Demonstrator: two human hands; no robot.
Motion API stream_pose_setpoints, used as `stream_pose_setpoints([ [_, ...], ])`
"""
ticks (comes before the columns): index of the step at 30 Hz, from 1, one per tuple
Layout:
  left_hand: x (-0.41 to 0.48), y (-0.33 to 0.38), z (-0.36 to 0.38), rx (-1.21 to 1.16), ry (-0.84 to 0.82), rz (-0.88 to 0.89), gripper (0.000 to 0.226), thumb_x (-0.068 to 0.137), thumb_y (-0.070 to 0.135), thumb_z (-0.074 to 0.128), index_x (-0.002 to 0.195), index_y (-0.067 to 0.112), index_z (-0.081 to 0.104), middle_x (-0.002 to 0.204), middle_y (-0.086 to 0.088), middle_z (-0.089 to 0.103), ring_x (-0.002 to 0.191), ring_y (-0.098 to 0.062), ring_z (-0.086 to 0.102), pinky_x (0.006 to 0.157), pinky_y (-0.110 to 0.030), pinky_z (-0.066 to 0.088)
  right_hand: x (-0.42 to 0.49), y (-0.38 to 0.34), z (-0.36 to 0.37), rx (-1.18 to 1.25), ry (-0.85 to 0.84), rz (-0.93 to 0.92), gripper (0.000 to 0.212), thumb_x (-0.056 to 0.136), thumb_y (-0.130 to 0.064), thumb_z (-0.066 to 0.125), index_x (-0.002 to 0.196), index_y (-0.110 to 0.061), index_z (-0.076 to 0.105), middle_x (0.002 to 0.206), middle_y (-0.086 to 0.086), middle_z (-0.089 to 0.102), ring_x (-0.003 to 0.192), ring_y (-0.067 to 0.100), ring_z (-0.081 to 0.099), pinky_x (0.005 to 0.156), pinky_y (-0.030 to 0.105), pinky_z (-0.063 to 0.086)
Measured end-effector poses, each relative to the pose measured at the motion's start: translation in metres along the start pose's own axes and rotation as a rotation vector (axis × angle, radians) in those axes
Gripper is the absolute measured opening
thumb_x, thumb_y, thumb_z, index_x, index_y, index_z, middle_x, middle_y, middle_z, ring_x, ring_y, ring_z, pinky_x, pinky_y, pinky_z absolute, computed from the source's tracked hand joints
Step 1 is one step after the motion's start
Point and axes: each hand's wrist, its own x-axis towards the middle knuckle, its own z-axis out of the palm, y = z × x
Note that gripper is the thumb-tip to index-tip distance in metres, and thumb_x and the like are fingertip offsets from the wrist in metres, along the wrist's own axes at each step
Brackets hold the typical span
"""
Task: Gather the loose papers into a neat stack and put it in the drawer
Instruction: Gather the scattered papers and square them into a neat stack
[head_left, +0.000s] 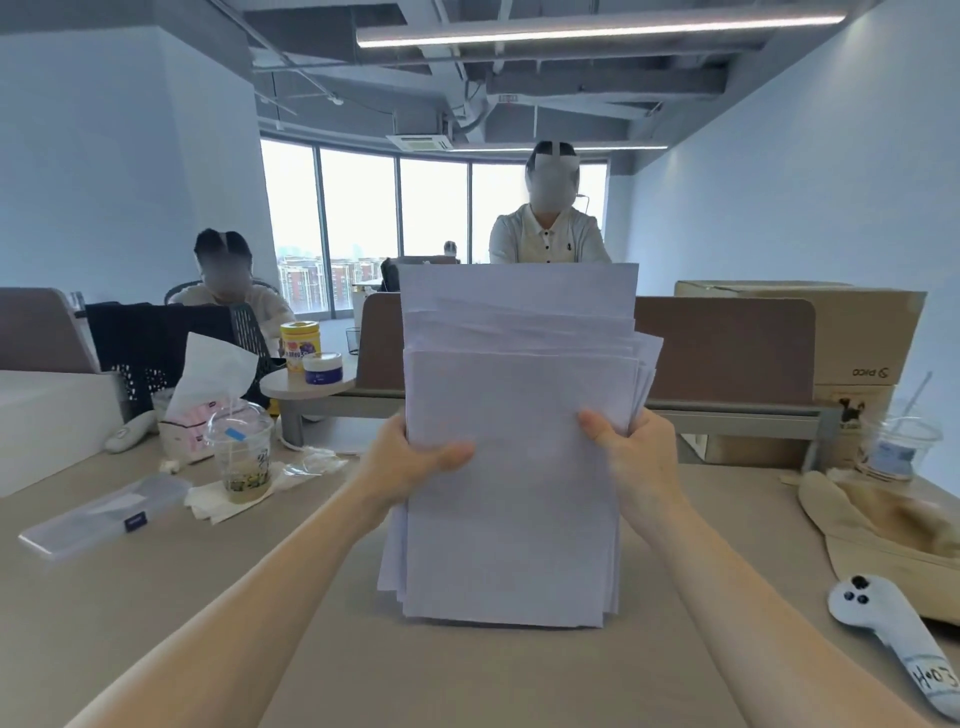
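A bundle of white papers (514, 395) stands upright on its lower edge on the beige desk (467, 670), in the middle of the view. The sheets are uneven: some stick up higher at the top and others fan out at the right and lower left. My left hand (415, 462) grips the bundle's left edge, thumb on the front sheet. My right hand (631, 452) grips the right edge the same way. No drawer is in view.
On the left lie a clear pencil case (104, 514), a lidded plastic cup (241, 452) on napkins and a tissue pack (192, 415). At the right sit a white controller (883, 639), a tan cap (893, 525), another cup (896, 441) and a cardboard box (852, 332). Two people sit beyond the brown divider (727, 348).
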Motion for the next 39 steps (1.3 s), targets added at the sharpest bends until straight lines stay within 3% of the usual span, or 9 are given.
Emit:
stream_pose_setpoints([
  [5, 0.011, 0.001, 0.002, 0.223, 0.053, 0.041, 0.045, 0.049, 0.039, 0.084, 0.084, 0.011, 0.076, 0.085, -0.009, 0.077, 0.082, -0.029, 0.074, 0.071, -0.045, 0.061, 0.001, -0.009, -0.01, 0.066, -0.019, 0.053, 0.018, 0.081, -0.008, 0.075, 0.099, -0.01, 0.071, 0.101, 0.009, 0.075, 0.09, 0.028, 0.073, 0.071, 0.034, 0.06],
  [9, 0.027, 0.043, -0.003, 0.789, -0.036, 0.234, 0.02, 0.066, 0.027, 0.073, 0.059, 0.009, 0.065, 0.057, -0.006, 0.061, 0.054, -0.018, 0.056, 0.05, -0.028, 0.045, 0.019, -0.026, -0.05, -0.353, 0.078, -0.078, 0.1, 0.068, -0.033, 0.087, 0.148, -0.023, 0.029, 0.139, 0.001, 0.047, 0.131, 0.019, 0.046, 0.097, 0.032, 0.041],
  [11, 0.03, 0.059, -0.001, 0.982, -0.154, 0.278, 0.025, 0.071, 0.019, 0.074, 0.053, 0.012, 0.058, 0.053, 0.0, 0.051, 0.052, -0.012, 0.046, 0.053, -0.026, 0.036, 0.021, -0.037, -0.066, -0.52, -0.009, -0.161, 0.114, 0.063, -0.041, 0.089, 0.152, -0.033, 0.018, 0.152, -0.006, 0.033, 0.14, 0.011, 0.031, 0.103, 0.031, 0.032],
  [14, 0.03, 0.069, 0.012, 1.153, -0.3, 0.275, 0.031, 0.073, 0.018, 0.072, 0.048, 0.026, 0.054, 0.05, 0.007, 0.049, 0.054, -0.002, 0.045, 0.055, -0.025, 0.036, 0.02, -0.04, -0.075, -0.694, -0.327, -0.181, 0.073, 0.064, -0.039, 0.089, 0.13, -0.032, 0.056, 0.128, -0.02, 0.061, 0.114, -0.002, 0.058, 0.098, 0.035, 0.049],
  [17, 0.024, 0.073, 0.026, 1.215, -0.371, 0.293, 0.03, 0.071, 0.022, 0.07, 0.049, 0.037, 0.057, 0.053, 0.009, 0.052, 0.06, -0.006, 0.051, 0.059, -0.028, 0.045, 0.011, -0.02, -0.081, -0.656, -0.382, -0.143, 0.037, 0.064, -0.025, 0.091, 0.097, -0.019, 0.075, 0.093, -0.003, 0.076, 0.087, 0.014, 0.071, 0.082, 0.053, 0.056],
  [23, 0.005, 0.066, 0.047, 1.414, -0.416, 0.339, 0.02, 0.077, 0.025, 0.066, 0.06, 0.029, 0.057, 0.065, 0.005, 0.055, 0.067, -0.026, 0.053, 0.056, -0.028, 0.037, -0.013, 0.026, -0.093, -0.533, -0.36, -0.005, 0.05, 0.051, -0.032, 0.092, 0.097, -0.023, 0.074, 0.096, 0.0, 0.075, 0.09, 0.021, 0.071, 0.084, 0.053, 0.056],
  [30, 0.004, 0.056, 0.063, 1.443, -0.463, 0.413, 0.014, 0.077, 0.029, 0.069, 0.069, 0.031, 0.057, 0.067, 0.011, 0.052, 0.073, -0.024, 0.054, 0.061, -0.028, 0.039, -0.031, 0.054, -0.089, -0.295, -0.291, -0.01, 0.048, 0.071, 0.008, 0.08, 0.099, -0.028, 0.065, 0.086, -0.016, 0.074, 0.081, -0.005, 0.068, 0.066, 0.017, 0.055],
  [34, 0.001, 0.058, 0.049, 1.46, -0.35, 0.487, 0.026, 0.069, 0.054, 0.076, 0.073, 0.033, 0.061, 0.072, 0.013, 0.055, 0.075, -0.02, 0.051, 0.065, -0.03, 0.033, -0.03, 0.064, -0.092, -0.226, -0.227, 0.046, 0.042, 0.067, 0.0, 0.085, 0.093, -0.028, 0.067, 0.092, -0.004, 0.072, 0.085, 0.008, 0.071, 0.074, 0.034, 0.059],
  [39, -0.004, 0.055, -0.016, 1.339, -0.202, 0.321, 0.035, 0.061, 0.054, 0.084, 0.077, 0.029, 0.065, 0.068, 0.018, 0.063, 0.07, -0.008, 0.06, 0.065, -0.029, 0.042, -0.03, 0.077, -0.103, -0.195, -0.179, 0.123, 0.05, 0.036, -0.048, 0.095, 0.081, -0.04, 0.076, 0.085, -0.01, 0.077, 0.093, 0.028, 0.071, 0.081, 0.049, 0.058],
])
